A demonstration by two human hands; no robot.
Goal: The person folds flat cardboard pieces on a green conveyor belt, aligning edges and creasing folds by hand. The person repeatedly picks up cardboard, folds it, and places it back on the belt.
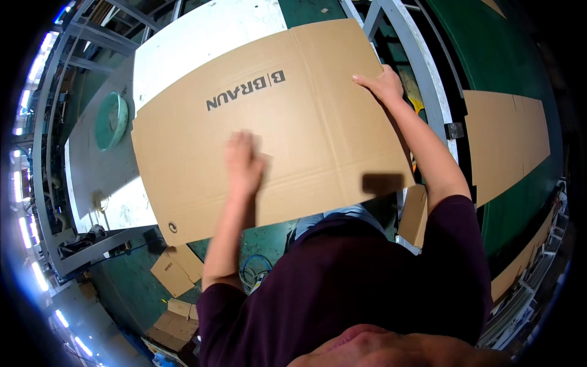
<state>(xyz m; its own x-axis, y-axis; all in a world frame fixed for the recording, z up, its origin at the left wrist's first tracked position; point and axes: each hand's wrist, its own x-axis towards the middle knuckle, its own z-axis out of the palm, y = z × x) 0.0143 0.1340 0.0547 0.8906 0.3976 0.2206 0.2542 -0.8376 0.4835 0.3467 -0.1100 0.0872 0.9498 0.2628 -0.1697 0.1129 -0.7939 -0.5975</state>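
Note:
A large flat sheet of brown cardboard (293, 134), creased along fold lines and printed with dark lettering, lies in front of me. My right hand (386, 85) grips its far right edge, thumb on top and the other fingers out of sight beneath. Over the sheet's middle left is my left hand (243, 164), blurred by motion. Its fingers look stretched out with the thumb apart, and it holds nothing. Whether its palm touches the cardboard I cannot tell.
Under the sheet is a white worktable (177, 52), with a green plastic basin (111, 121) at its left. A grey metal frame (422, 67) stands on the right. Beyond it, another cardboard sheet (507, 140) lies on a green conveyor belt (483, 55). Cardboard pieces (177, 269) are on the floor lower left.

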